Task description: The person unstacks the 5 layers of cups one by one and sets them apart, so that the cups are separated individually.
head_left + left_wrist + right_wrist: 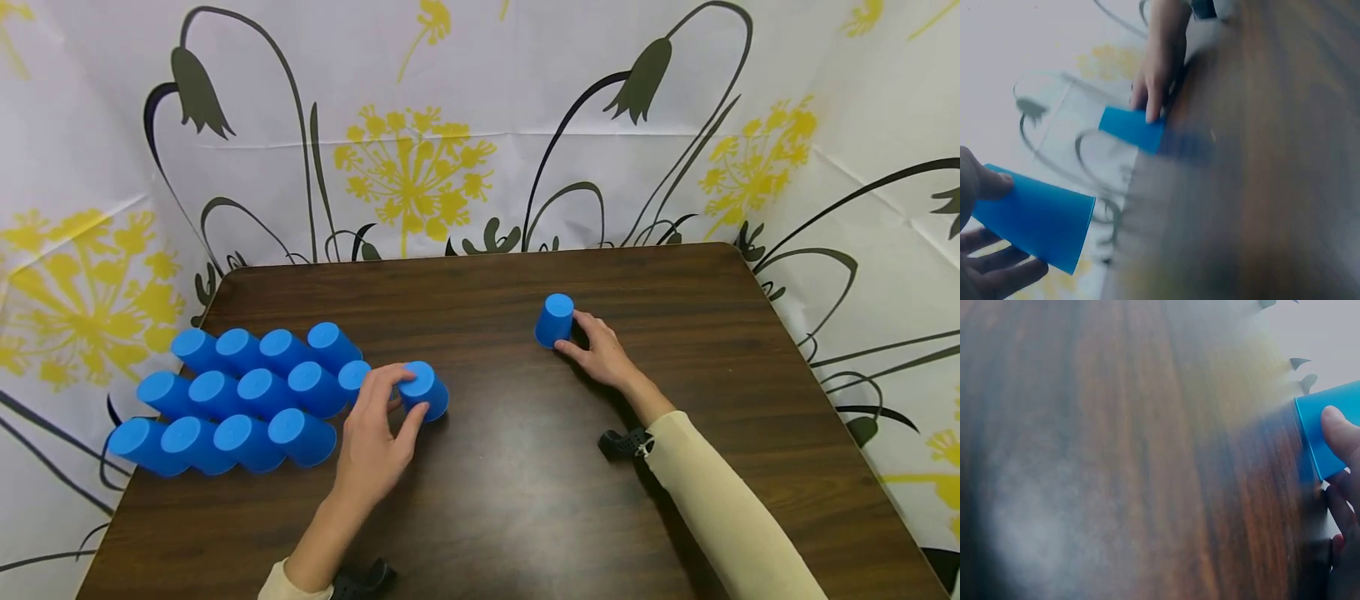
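My left hand [377,442] grips a blue plastic cup [427,396] between thumb and fingers, its closed end up, just right of a group of like cups. In the left wrist view the thumb lies on one side of this cup [1041,219] and the fingers on the other. Farther back and to the right, my right hand [606,354] holds a second upside-down blue cup [553,321] by its side, near the tabletop. The right wrist view shows the right thumb on that cup [1313,428] and its rim close to the wood.
Several upside-down blue cups [251,442] stand in three rows on the left of the brown wooden table [525,500]. One more cup [352,377] ends the middle row, partly behind my left hand. A flower-patterned cloth [465,83] hangs behind the table's far edge.
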A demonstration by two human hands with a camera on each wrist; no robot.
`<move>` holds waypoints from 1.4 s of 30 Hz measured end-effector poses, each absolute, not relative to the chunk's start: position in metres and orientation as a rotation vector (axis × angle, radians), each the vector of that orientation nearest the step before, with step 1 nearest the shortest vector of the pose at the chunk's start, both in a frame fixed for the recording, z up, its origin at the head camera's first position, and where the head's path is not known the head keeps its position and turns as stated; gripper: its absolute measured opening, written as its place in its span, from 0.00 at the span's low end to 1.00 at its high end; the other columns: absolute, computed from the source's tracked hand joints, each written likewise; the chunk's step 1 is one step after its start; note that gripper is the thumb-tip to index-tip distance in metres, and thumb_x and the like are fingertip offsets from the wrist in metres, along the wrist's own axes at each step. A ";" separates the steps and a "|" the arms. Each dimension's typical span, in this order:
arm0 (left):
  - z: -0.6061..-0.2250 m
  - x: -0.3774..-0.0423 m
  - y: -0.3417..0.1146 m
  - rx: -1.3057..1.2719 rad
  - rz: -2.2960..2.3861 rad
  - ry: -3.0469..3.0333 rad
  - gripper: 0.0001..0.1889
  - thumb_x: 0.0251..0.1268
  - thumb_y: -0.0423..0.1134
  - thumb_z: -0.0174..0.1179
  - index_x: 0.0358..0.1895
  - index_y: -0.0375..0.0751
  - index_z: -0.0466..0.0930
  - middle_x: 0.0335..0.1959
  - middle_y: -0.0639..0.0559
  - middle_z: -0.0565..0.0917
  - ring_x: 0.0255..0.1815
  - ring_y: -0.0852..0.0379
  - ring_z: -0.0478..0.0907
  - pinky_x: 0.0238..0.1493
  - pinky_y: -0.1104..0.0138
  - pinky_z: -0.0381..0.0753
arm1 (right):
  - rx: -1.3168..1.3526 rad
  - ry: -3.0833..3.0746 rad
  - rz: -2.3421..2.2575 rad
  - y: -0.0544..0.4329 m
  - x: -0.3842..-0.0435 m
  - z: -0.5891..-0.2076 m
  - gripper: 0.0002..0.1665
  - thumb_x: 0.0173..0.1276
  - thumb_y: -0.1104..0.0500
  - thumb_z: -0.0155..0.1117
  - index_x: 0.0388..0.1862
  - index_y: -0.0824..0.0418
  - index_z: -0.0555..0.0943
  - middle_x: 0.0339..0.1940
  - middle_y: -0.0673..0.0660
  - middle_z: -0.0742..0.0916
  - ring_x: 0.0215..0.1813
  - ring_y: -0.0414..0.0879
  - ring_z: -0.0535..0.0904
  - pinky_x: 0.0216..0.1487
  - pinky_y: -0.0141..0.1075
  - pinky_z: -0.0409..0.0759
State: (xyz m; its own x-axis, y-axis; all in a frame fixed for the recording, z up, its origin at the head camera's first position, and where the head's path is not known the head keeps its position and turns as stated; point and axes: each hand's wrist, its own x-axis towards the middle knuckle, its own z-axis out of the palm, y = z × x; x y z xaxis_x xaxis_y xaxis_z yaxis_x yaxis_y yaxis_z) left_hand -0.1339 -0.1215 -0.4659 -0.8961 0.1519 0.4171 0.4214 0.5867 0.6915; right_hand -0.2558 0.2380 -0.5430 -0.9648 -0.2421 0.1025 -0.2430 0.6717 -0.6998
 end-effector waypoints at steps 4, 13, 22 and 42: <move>-0.474 -0.114 -0.151 -0.369 -1.160 -2.523 0.26 0.59 0.30 0.69 0.59 0.43 0.72 0.59 0.47 0.74 0.58 0.49 0.75 0.48 0.49 0.82 | 0.419 -2.869 1.207 0.238 -0.255 -0.543 0.40 0.70 0.50 0.64 0.74 0.66 0.62 0.70 0.68 0.71 0.71 0.63 0.63 0.70 0.63 0.55; -0.491 -0.090 -0.181 -0.194 -1.074 -2.535 0.25 0.56 0.26 0.69 0.58 0.39 0.73 0.58 0.44 0.75 0.56 0.47 0.76 0.45 0.46 0.82 | 0.412 -2.881 1.185 0.238 -0.256 -0.545 0.41 0.71 0.49 0.63 0.75 0.66 0.61 0.71 0.67 0.71 0.71 0.63 0.62 0.70 0.63 0.56; -0.498 -0.088 -0.185 -0.050 -1.065 -2.578 0.26 0.56 0.27 0.69 0.58 0.39 0.73 0.57 0.42 0.75 0.56 0.44 0.76 0.47 0.44 0.81 | 0.425 -2.855 1.206 0.239 -0.256 -0.545 0.40 0.71 0.50 0.64 0.74 0.67 0.62 0.70 0.68 0.71 0.71 0.64 0.63 0.69 0.64 0.56; -0.503 -0.089 -0.184 0.009 -1.052 -2.595 0.24 0.58 0.28 0.69 0.58 0.40 0.72 0.55 0.40 0.75 0.55 0.41 0.77 0.47 0.43 0.81 | 0.423 -2.871 1.198 0.237 -0.255 -0.541 0.40 0.70 0.50 0.64 0.74 0.67 0.62 0.70 0.68 0.71 0.71 0.64 0.63 0.69 0.63 0.57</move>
State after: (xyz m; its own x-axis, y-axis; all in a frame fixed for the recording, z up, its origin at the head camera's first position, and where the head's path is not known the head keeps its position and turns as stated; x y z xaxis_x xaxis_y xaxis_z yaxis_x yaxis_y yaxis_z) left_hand -0.0885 -0.1841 -0.5026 -0.9424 -0.1317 0.3074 0.1196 0.7258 0.6775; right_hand -0.2550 0.2372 -0.5412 -0.9637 -0.2455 0.1052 -0.2474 0.6724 -0.6976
